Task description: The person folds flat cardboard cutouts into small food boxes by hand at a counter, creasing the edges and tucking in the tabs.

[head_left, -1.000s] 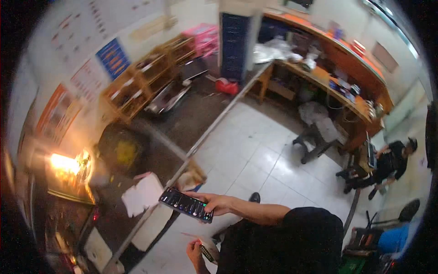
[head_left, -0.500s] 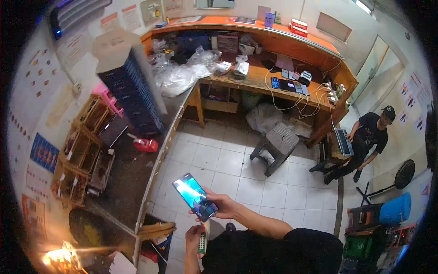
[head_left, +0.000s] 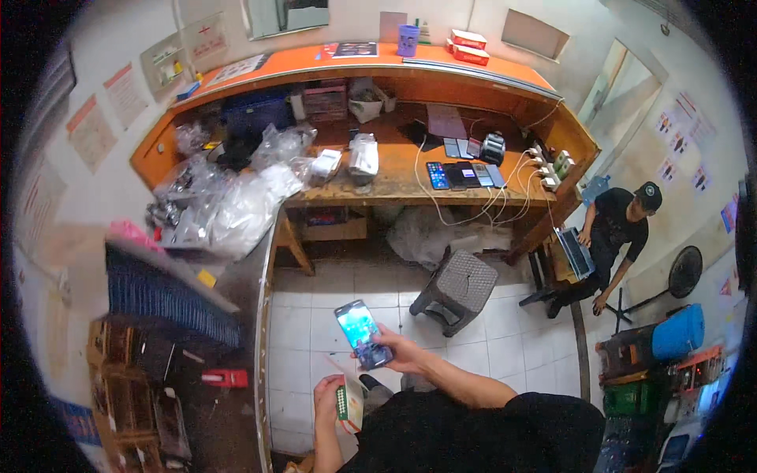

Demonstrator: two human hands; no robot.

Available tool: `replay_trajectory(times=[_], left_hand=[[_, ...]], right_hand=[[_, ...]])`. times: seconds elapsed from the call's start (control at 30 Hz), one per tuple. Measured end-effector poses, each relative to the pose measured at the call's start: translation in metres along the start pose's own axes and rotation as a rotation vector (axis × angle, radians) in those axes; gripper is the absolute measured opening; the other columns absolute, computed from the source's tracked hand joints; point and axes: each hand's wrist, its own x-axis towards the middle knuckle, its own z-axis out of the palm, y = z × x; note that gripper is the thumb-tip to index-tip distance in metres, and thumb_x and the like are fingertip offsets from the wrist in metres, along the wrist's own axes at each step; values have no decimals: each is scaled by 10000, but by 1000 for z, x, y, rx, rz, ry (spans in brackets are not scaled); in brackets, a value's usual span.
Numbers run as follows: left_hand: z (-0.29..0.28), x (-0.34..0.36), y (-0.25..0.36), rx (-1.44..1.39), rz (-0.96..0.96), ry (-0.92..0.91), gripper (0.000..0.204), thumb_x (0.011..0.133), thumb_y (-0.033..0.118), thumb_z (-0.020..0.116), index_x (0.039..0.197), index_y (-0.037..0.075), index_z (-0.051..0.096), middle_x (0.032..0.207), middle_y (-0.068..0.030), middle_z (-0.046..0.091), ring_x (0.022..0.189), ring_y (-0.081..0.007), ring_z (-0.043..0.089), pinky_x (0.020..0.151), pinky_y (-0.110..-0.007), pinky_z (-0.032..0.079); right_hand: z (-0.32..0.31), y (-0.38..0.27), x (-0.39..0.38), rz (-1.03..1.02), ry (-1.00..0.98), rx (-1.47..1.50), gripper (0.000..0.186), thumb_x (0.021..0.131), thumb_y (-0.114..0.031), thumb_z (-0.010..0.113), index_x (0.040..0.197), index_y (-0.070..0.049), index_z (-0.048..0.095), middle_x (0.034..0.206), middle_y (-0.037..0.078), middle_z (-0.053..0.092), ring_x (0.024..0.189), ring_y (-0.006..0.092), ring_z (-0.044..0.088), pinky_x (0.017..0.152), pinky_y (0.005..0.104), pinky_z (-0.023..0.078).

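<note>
In my right hand [head_left: 399,351] is a smartphone [head_left: 359,324] with its screen lit blue and white. The fingers of that hand wrap round the phone's right side. Lower and to the left, my left hand [head_left: 326,396] pinches a flat cream piece [head_left: 355,404] like a card or small booklet, with a green, white-dotted panel and a bit of red. Its exact kind cannot be made out. Both hands are over the white tiled floor [head_left: 300,347], in front of my body.
A grey plastic stool [head_left: 457,290] stands ahead. Beyond it, a wooden desk [head_left: 394,177] holds several phones, cables and plastic bags [head_left: 252,201]. On the left counter are a dark blue stack [head_left: 169,299] and a red object [head_left: 225,378]. A person [head_left: 619,236] sits right with a laptop [head_left: 576,252].
My view has swung to the left and toward the desk. The phone stays in my right hand. My left hand has turned, and more of the cream piece shows.
</note>
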Motion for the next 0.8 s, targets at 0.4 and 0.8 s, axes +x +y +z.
replay_trajectory(times=[0.4, 0.8], left_hand=[[96, 68, 51, -376, 121, 434, 126, 907, 60, 616, 1006, -16, 635, 939, -125, 683, 851, -211, 675, 803, -325, 557], [208, 29, 38, -320, 36, 801, 153, 885, 140, 645, 941, 1, 681, 888, -84, 648, 816, -182, 642, 749, -326, 524]], right_hand=[[-261, -319, 220, -301, 543, 7, 265, 938, -322, 635, 1080, -113, 556, 959, 140, 687, 876, 318, 685, 787, 474, 566], [-370, -465, 360, -701, 1440, -1173, 326, 975, -255, 533, 1104, 29, 626, 1024, 151, 678, 936, 293, 653, 802, 443, 516]])
